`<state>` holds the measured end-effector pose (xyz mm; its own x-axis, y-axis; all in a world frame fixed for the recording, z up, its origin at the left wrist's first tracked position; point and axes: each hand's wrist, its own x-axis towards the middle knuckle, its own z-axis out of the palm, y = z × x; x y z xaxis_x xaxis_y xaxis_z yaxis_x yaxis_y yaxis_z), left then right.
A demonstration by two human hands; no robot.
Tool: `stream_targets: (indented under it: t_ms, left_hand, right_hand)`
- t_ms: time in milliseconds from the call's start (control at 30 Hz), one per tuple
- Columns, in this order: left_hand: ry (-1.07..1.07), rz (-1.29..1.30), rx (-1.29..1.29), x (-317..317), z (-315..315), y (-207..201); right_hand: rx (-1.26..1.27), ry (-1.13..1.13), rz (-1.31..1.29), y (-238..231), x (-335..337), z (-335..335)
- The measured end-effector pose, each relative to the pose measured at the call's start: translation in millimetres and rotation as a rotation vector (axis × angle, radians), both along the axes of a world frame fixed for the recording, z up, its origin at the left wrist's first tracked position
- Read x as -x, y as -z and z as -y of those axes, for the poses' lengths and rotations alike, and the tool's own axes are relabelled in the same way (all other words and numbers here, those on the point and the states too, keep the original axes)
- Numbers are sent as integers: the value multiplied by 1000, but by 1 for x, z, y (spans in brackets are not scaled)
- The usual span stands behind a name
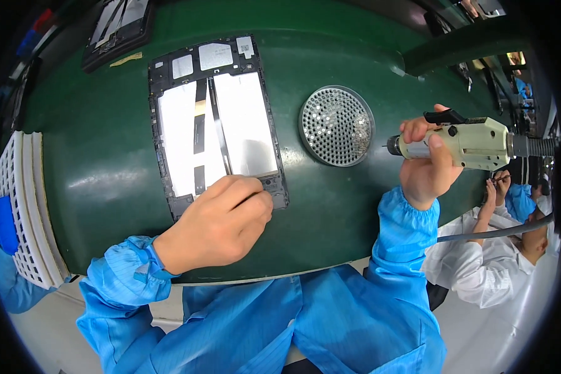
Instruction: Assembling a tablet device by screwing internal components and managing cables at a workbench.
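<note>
My right hand grips a pale green electric screwdriver with a black lever. Its tip points left toward a round metal screw tray full of small holes, some with shiny bits in them. An opened tablet lies on the green table, its two silver battery cells and dark flat cables exposed. My left hand rests over the tablet's near edge with fingers curled into a pinch. What those fingertips hold, if anything, is hidden beneath the hand.
Stacked white perforated trays stand at the left edge. Another opened device sits at the far left beside a yellowish strip. A grey cable runs at the right, near a co-worker in white.
</note>
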<state>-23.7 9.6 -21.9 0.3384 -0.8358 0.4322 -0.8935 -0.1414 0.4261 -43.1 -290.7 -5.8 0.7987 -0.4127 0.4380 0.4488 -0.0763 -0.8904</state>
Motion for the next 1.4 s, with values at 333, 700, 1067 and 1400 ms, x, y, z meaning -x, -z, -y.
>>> stream_targets:
  t_ms: [333,700,1067,1400]
  left_hand:
    - [-70,58,-176,-10,3,-2]
    - [-22,-69,-147,-26,0,-2]
    - [-62,-124,-123,-24,3,1]
    - [-85,-72,-108,-24,5,1]
  right_hand:
    - [63,114,-243,-31,-23,2]
    - [-49,-238,-50,-18,-22,-67]
    - [-28,-235,-114,-9,-27,-63]
    - [-47,-243,-121,-9,-30,-68]
